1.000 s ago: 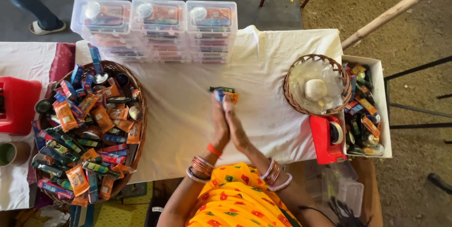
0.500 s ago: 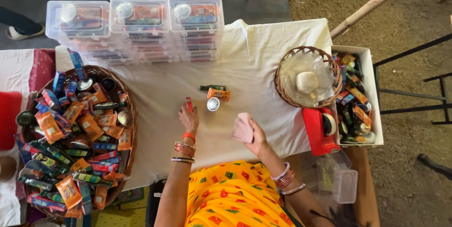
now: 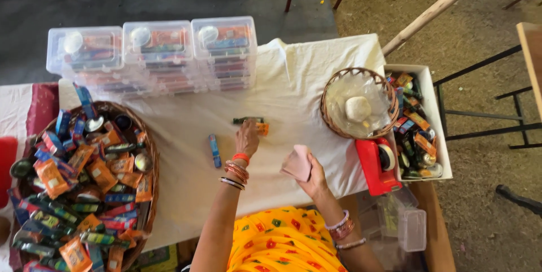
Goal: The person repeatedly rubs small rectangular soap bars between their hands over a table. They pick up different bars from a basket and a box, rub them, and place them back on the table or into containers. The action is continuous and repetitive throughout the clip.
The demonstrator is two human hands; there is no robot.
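My left hand (image 3: 247, 137) rests palm-down on the white tablecloth (image 3: 293, 80), fingers over a small orange packet (image 3: 262, 129) and next to a thin dark green stick (image 3: 248, 120). A blue tube (image 3: 214, 150) lies on the cloth to the left of that hand. My right hand (image 3: 307, 171) hovers lower right, fingers closed around a pale pink pad (image 3: 297, 163). Bangles ring both wrists.
A big wicker basket (image 3: 148, 193) of orange and blue packets sits at the left. Three clear plastic boxes (image 3: 152, 52) stand at the back. A small basket (image 3: 333, 125) with a white lump, a red tape dispenser (image 3: 374, 165) and a white tray (image 3: 435, 131) stand at right.
My hands were pressed together holding small items above the cloth; they have parted. The left now lies on the table over the packet, the right has dropped back with the pink pad.
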